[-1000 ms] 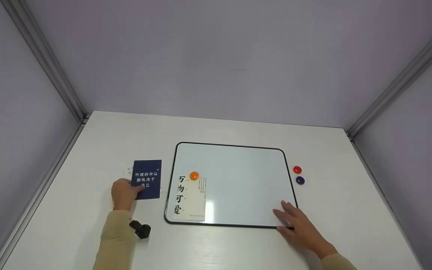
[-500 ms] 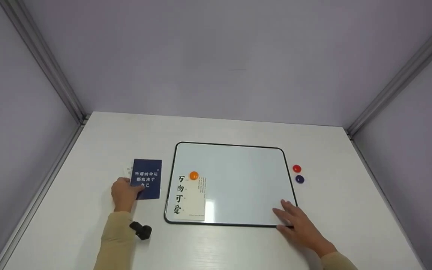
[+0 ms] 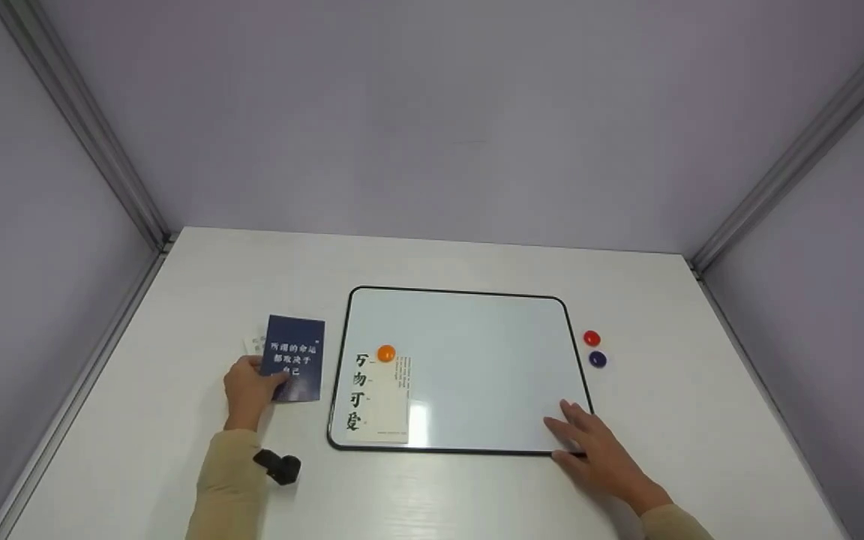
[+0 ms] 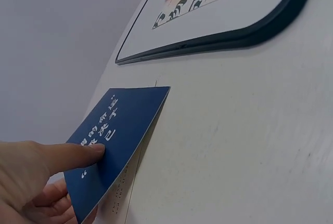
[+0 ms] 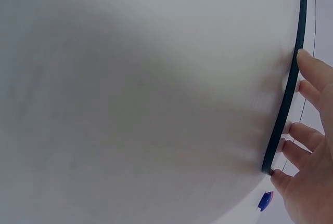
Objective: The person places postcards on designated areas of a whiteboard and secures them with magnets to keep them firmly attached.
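Observation:
In the head view my left hand (image 3: 248, 386) pinches a dark blue card (image 3: 295, 349) with white characters, left of the whiteboard. The left wrist view shows the thumb on top of the blue card (image 4: 119, 130), the other fingers underneath, and its near edge raised and tilted. A pale card with print (image 4: 115, 195) lies beneath it, mostly hidden. My right hand (image 3: 601, 454) rests with spread fingers on the lower right corner of the black-framed whiteboard (image 3: 477, 367). An orange magnet (image 3: 386, 353) sits at the top of a cream card (image 3: 379, 401) on the board's left side.
To the right of the board, a red magnet (image 3: 592, 338) and a dark blue magnet (image 3: 598, 359) lie on the white table (image 3: 432, 495). A black device (image 3: 279, 466) sticks out by the left wrist. Pale walls (image 3: 417, 112) stand behind and at both sides.
The blue card has lifted and tilted slightly in my left hand. More of the pale card shows at its left edge. My right hand has stayed on the board's corner.

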`<state>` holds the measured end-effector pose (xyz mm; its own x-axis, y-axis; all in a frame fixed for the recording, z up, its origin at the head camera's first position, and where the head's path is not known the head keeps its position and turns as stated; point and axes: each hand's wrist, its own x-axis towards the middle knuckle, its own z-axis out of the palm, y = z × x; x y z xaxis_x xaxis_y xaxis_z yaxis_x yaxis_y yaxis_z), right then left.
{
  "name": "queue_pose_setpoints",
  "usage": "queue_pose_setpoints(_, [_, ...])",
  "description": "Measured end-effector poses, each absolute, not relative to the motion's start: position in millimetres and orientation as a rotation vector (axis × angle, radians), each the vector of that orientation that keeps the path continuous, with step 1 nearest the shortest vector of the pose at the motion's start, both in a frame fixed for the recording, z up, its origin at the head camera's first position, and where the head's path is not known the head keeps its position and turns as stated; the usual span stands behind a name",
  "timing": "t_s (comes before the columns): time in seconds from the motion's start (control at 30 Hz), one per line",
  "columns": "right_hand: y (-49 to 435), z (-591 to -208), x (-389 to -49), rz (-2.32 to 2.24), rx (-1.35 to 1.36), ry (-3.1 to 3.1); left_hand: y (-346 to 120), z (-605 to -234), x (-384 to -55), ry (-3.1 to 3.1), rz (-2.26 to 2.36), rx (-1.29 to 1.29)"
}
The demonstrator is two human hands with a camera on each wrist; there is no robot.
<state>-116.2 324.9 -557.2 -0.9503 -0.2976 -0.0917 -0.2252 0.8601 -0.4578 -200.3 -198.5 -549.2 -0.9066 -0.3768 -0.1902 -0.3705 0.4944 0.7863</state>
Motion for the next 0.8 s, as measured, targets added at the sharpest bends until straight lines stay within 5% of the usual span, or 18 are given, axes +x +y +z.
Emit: queue_pose_setpoints(0.8, [325.0,-557.4,-117.1,-0.673,-0.431,2.868,-202.3,-544.8,-196.3,-2.622,-1.763,0.802])
